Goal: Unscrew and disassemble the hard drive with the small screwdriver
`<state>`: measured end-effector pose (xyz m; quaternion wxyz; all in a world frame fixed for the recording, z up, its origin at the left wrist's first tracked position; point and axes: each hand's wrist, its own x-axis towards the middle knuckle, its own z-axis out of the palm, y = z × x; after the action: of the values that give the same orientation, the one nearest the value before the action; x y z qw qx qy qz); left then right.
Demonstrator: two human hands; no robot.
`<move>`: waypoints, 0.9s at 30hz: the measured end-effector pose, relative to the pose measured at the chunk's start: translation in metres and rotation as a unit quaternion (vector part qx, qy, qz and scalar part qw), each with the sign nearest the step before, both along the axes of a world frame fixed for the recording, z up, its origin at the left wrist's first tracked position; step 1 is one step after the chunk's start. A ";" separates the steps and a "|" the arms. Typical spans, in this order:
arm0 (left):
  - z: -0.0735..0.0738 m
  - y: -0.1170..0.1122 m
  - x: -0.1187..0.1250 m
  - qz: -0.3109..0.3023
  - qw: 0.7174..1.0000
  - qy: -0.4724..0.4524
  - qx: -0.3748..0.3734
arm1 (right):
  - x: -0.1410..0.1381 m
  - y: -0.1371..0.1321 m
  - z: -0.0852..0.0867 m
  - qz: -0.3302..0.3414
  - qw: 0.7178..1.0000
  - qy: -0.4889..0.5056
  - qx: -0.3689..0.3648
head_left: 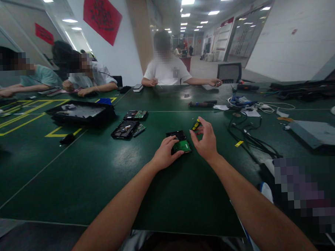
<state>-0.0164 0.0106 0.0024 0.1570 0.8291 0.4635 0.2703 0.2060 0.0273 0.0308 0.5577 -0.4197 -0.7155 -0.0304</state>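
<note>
A hard drive (183,146) with a green circuit board lies on the green table. My left hand (165,152) grips it from the left, thumb along its near edge and fingers over its top. Just to the right, my right hand (205,141) is raised with a yellow and black screwdriver (196,124) held in its fingers. The screwdriver's tip is too small to make out. Farther left lie a dark drive casing (125,129), a loose circuit board (139,130) and another opened drive (135,114).
A black tray (82,110) stands at the left. Black cables (251,136), a grey metal box (317,132) and a tangle of blue and white wires (240,101) lie to the right. A person (167,70) sits across the table; two others sit at far left.
</note>
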 end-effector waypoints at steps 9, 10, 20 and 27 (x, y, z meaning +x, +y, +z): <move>0.000 0.000 0.000 0.000 1.000 -0.004 0.000 | 0.000 0.004 -0.005 0.009 1.000 0.013 -0.005; 0.000 0.000 0.000 0.000 1.000 -0.004 -0.001 | 0.000 0.005 -0.006 0.006 1.000 0.018 -0.008; 0.002 -0.001 0.000 0.001 1.000 -0.014 -0.004 | -0.002 0.004 -0.005 0.014 1.000 0.012 0.001; 0.000 0.000 -0.001 0.002 1.000 -0.013 -0.002 | 0.000 0.003 -0.002 -0.003 1.000 -0.001 0.014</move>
<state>-0.0170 0.0103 0.0024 0.1642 0.8242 0.4639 0.2802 0.2059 0.0298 0.0285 0.5625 -0.4144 -0.7142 -0.0424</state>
